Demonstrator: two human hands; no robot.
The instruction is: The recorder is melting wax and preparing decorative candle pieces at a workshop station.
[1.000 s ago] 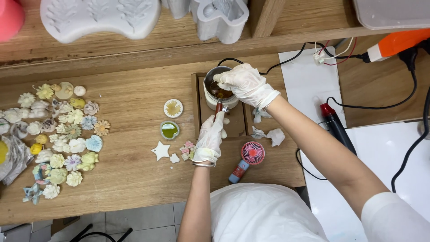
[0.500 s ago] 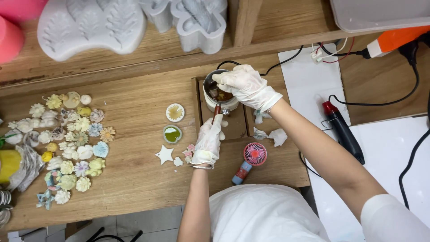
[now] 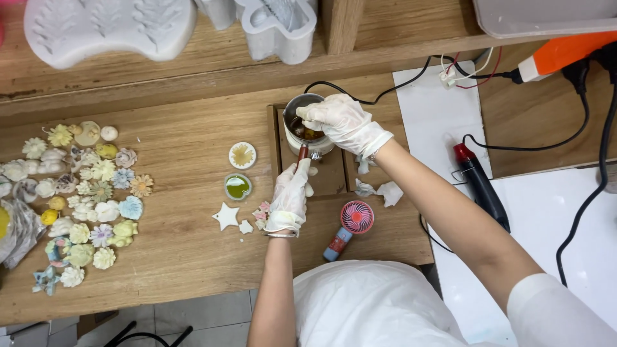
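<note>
A small metal pot (image 3: 297,107) with brown liquid stands on a wooden tray (image 3: 337,173) at the back of the table. My right hand (image 3: 340,122), in a white glove, reaches over the pot's rim; whether it holds anything inside is hidden. My left hand (image 3: 289,196), also gloved, grips the pot's reddish-brown handle (image 3: 303,151) just below the pot.
Left of the tray lie two round discs (image 3: 242,155), one green (image 3: 237,187), a white star (image 3: 226,216) and small pieces. Many pastel flower shapes (image 3: 90,199) cover the table's left. A pink mini fan (image 3: 357,217), crumpled tissue (image 3: 389,191), a black-red tool (image 3: 479,183), cables and white moulds (image 3: 109,26) surround.
The view has shifted slightly, moving everything a little left in frame. Both hands keep their places at the pot and its handle.
</note>
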